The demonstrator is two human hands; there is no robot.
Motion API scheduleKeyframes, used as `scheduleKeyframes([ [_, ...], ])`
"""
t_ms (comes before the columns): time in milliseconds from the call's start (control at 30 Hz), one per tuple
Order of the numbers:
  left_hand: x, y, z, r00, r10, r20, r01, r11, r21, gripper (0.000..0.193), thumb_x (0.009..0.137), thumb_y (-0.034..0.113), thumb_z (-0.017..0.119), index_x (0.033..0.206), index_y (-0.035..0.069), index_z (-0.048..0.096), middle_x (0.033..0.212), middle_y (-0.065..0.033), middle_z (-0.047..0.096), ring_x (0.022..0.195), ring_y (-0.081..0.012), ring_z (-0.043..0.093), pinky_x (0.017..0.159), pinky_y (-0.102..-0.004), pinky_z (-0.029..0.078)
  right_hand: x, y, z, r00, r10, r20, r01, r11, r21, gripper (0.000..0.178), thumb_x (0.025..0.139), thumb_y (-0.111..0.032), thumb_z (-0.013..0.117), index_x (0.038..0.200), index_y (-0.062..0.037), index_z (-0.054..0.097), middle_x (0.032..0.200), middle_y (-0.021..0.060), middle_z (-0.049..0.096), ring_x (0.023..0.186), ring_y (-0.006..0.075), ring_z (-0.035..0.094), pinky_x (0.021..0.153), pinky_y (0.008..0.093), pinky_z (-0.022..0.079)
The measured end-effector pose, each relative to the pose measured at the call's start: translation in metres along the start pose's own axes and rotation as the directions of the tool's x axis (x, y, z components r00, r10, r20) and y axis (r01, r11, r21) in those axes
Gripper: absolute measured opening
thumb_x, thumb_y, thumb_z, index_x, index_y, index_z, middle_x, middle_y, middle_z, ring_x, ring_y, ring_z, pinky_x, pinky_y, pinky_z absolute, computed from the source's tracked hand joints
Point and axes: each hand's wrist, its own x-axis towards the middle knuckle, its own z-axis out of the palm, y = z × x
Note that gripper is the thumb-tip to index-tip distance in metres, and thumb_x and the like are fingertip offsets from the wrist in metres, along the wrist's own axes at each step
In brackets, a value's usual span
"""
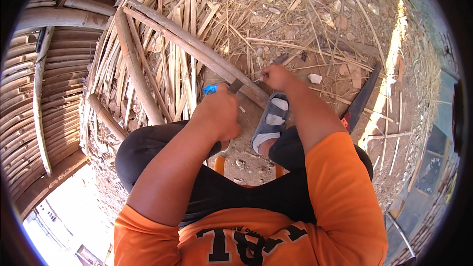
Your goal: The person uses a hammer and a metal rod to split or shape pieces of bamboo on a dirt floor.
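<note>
I sit with a long bamboo pole [197, 49] slanting from the upper left down to my feet. My left hand [217, 113] is closed on a knife with a blue handle end [210, 89]. Its dark blade [235, 86] rests against the pole. My right hand [276, 76] grips the pole's near end just right of the blade, fingers pinched together. Below that hand my foot, in a grey sandal [271, 120], rests on the dirt.
Split bamboo strips [167, 69] lie piled on the ground ahead and to the left. A wall of bamboo poles [44, 83] curves along the left. A long dark tool with a red part [362, 99] lies on the dirt at right. An orange stool [219, 165] is under me.
</note>
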Motion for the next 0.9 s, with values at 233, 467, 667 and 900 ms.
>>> scheduleKeyframes([
  [233,0.002,-0.002,0.001,1.0,-0.001,-0.002,0.001,1.0,0.013,0.059,0.066,0.021,0.084,0.118,-0.003,0.069,0.128,-0.0244,0.056,0.111,-0.0406,0.067,0.098,-0.044,0.055,-0.013,-0.047,-0.005,0.997,0.073,-0.02,-0.075,0.954,-0.291,0.02,0.084,-0.012,0.065,0.098,-0.0052,0.077,0.103,0.0194,0.075,0.103,0.0377,0.071,0.09,0.0465,0.057],
  [467,0.0,0.0,-0.003,1.0,0.017,-0.005,-0.017,1.0,-0.011,0.039,0.075,0.012,0.074,0.109,-0.008,0.072,0.133,-0.0299,0.054,0.112,-0.045,0.067,0.095,-0.0463,0.058,-0.003,-0.082,-0.025,0.987,0.054,0.15,0.028,0.867,-0.497,0.025,0.085,-0.009,0.066,0.107,-0.0043,0.076,0.112,0.0189,0.074,0.106,0.0352,0.072,0.09,0.0457,0.058],
  [667,-0.003,0.006,-0.007,1.0,0.005,-0.013,-0.005,1.0,0.001,0.039,0.075,0.014,0.074,0.108,-0.007,0.073,0.134,-0.0293,0.054,0.112,-0.0444,0.067,0.096,-0.0457,0.058,0.013,-0.043,-0.026,0.99,-0.047,0.136,0.092,0.934,-0.347,0.015,0.087,-0.013,0.069,0.101,-0.0132,0.076,0.103,0.0152,0.075,0.099,0.0365,0.072,0.084,0.0475,0.057],
  [900,0.001,-0.001,0.001,1.0,0.002,-0.023,-0.002,1.0,0.014,0.049,0.071,0.019,0.078,0.114,-0.003,0.071,0.129,-0.0257,0.055,0.11,-0.0418,0.067,0.097,-0.0449,0.056,-0.01,-0.006,-0.003,0.992,-0.127,-0.007,0.124,0.977,-0.172,0.015,0.089,-0.019,0.071,0.101,-0.0101,0.073,0.1,0.0169,0.073,0.098,0.0382,0.069,0.085,0.048,0.055],
])
